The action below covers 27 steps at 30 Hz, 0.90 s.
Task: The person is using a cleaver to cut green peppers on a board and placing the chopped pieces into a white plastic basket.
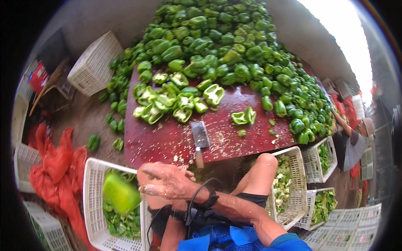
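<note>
Pale yellow-green chunk of bell pepper (121,193), blocky, smooth-skinned, edges smeared by motion blur; in the air above a white slatted plastic crate (87,201) at lower left, just beside the fingertips of the right hand. Cannot tell whether touching them. Right hand (169,180) stretched across to the left, fingers extended and loosely spread, flecked with pale bits, closed around nothing visible. Left hand (187,172) mostly tucked behind it; cannot tell its grip. In the crate below, a bed of cut green pepper pieces (121,226). Ahead, dark red tabletop (153,140), glossy, strewn with cream-coloured seeds. On it, near the front edge, broad grey-bladed cleaver (200,134) with wooden handle toward the person. Left of centre, pile of halved green peppers (167,100), several with pale insides up; farther right, two opened pieces (245,116) together. Behind and along the right side, huge heap of whole green peppers (222,37), banked toward a drab wall (130,16). By the right knee, second white crate (298,196) with pale green scraps. On the brown floor at left, crumpled red mesh (58,167), stray whole peppers, tipped white crate (95,62). Far right, another person in a grey top (355,150), one arm toward the heap.
</note>
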### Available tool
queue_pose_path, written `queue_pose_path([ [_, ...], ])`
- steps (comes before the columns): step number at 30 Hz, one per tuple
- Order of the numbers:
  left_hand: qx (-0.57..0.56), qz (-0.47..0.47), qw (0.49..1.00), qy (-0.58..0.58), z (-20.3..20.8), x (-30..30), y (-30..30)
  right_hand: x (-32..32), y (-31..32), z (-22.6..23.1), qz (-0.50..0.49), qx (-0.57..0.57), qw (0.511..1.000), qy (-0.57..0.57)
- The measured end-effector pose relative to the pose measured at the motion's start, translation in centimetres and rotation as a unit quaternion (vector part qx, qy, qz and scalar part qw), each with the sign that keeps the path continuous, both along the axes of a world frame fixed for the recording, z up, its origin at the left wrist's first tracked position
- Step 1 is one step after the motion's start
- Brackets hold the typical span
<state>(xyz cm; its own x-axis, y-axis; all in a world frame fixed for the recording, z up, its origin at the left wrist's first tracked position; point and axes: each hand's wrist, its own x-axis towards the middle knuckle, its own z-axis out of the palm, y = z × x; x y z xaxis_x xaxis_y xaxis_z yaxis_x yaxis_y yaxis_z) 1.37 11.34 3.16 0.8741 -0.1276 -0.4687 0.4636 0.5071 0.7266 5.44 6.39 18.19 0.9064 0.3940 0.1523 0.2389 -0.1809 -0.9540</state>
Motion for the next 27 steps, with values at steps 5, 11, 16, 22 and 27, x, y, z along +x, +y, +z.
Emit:
queue_pose_path([
  [5, 0.012, 0.012, 0.999, 0.031, -1.1, 0.4, -0.8, 6.6, -14.4, -5.5, -0.314, -0.160, 0.929, -0.115],
  [11, 0.006, -0.002, 0.999, 0.041, -1.9, 0.0, -1.5, 8.2, -35.8, -10.9, -0.528, -0.452, 0.718, -0.041],
  [16, 0.038, -0.016, 0.998, 0.038, -2.3, 0.3, -1.6, 9.8, -38.5, -13.1, -0.448, -0.448, 0.748, -0.198],
  [22, 0.059, -0.012, 0.998, 0.019, -3.3, 0.3, -1.3, 11.2, -36.7, -12.9, -0.390, -0.455, 0.798, -0.064],
  [27, 0.056, -0.066, 0.995, -0.053, -2.3, 0.5, -2.3, 9.6, -36.7, -13.5, -0.494, -0.408, 0.768, -0.002],
])
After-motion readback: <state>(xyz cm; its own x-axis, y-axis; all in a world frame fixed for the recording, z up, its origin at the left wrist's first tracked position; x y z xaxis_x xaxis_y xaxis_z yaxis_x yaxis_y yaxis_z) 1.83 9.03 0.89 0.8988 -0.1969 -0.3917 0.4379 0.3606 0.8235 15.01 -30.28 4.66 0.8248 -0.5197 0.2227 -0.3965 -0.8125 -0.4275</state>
